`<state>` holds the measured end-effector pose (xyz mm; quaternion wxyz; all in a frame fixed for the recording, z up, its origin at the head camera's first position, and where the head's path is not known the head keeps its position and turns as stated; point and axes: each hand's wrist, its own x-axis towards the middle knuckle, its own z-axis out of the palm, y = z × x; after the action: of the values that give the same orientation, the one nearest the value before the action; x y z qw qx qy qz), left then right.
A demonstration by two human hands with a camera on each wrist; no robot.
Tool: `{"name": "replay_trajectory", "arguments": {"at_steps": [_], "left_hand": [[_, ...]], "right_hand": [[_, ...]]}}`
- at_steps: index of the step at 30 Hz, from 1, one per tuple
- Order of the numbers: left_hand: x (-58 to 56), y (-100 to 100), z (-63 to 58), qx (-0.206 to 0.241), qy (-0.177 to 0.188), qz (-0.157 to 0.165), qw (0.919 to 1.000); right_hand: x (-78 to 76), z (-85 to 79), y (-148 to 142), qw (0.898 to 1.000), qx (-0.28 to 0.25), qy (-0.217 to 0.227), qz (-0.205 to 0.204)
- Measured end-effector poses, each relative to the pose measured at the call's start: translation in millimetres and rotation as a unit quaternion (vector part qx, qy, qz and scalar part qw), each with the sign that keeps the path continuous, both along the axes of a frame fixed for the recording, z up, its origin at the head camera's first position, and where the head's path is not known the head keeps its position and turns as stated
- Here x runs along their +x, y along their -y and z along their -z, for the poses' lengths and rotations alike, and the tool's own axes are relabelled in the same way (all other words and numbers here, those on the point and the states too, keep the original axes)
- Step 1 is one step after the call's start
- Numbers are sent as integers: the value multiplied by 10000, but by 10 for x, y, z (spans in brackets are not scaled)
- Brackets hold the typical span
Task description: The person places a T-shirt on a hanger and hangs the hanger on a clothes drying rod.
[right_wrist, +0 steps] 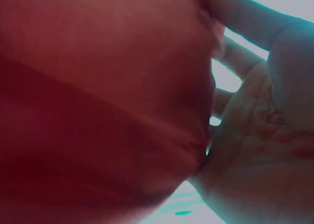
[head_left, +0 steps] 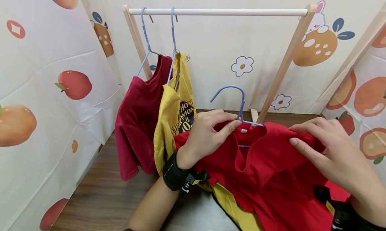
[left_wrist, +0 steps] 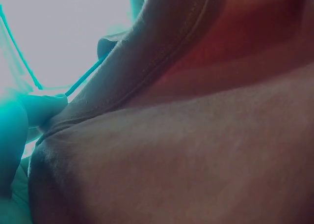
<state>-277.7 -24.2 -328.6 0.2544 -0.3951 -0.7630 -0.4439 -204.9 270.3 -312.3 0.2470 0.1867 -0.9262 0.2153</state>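
Observation:
In the head view a red shirt (head_left: pixel 271 157) hangs on a blue hanger (head_left: pixel 242 103), whose hook points up and left. My left hand (head_left: pixel 208 133) pinches the hanger between thumb and forefinger at the base of the hook, beside the shirt's collar. At the shirt's other shoulder, my right hand (head_left: pixel 328 150) holds the cloth, with the thumb in front and the fingers over the top. Red cloth (right_wrist: pixel 122 96) fills much of the right wrist view, next to that palm. The left wrist view is dim; it shows the collar (left_wrist: pixel 147 47) close up.
A rack with a white rail (head_left: pixel 217 12) stands behind, bearing a dark red shirt (head_left: pixel 138 120) and a yellow garment (head_left: pixel 169 113) on blue hangers at its left. Yellow cloth (head_left: pixel 235 204) lies under the red shirt on the wooden table (head_left: pixel 96 190). Printed curtains surround it.

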Motion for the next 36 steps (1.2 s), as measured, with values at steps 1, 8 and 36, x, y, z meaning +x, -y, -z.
{"name": "replay_trajectory", "arguments": {"at_steps": [1,8,36], "left_hand": [[9,0,0,9,-14,24,10000],[50,-28,14,-75,-80,87,9999],[-141,433,-64,-1464,-333,-1542,9766]], "right_hand": [[-17,15,-11,9999,152,36,-18],[-75,29,165,9967,568,-492,-304],[-23,-64,42,9942,-688,-636,525]]}}
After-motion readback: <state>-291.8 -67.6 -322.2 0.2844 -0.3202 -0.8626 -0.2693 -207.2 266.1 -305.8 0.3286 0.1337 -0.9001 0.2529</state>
